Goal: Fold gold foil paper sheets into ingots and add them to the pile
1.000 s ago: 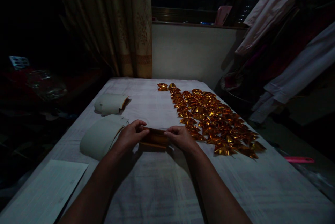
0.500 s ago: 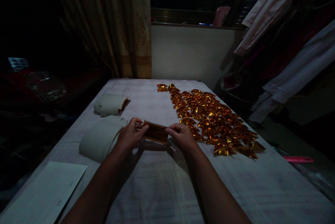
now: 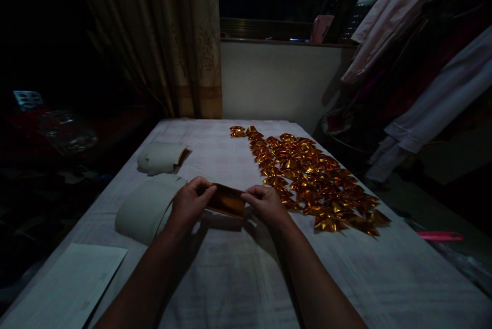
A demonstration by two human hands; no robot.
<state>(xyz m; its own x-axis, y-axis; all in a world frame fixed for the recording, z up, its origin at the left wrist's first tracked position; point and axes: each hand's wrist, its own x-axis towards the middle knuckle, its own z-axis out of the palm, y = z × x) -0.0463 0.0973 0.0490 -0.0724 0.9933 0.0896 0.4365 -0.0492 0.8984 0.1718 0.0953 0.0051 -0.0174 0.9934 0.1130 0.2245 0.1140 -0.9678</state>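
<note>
A piece of gold foil paper [image 3: 227, 201] is stretched between my two hands above the cloth-covered table. My left hand [image 3: 192, 200] pinches its left end, thumb on top. At the other end, the thumb and fingers of my right hand [image 3: 264, 203] are closed on its edge. Just left of my left hand lies a curved stack of pale-backed paper [image 3: 144, 208]. A smaller curved stack [image 3: 162, 157] sits behind it, gold showing at its edge. Many folded gold foil pieces [image 3: 303, 165] cover the table beyond my right hand.
A flat whitish sheet [image 3: 65, 283] lies at the table's near left. Behind the table are a curtain [image 3: 184, 42] and a wall with a sill holding a pink cup [image 3: 321, 29]. Clothes [image 3: 442, 98] hang at the right, above a pink handle [image 3: 440, 235].
The gold foil paper has turned so that more of its shiny face shows, and its lower edge sits a little lower. Both hands keep hold of its ends. The view has shifted slightly.
</note>
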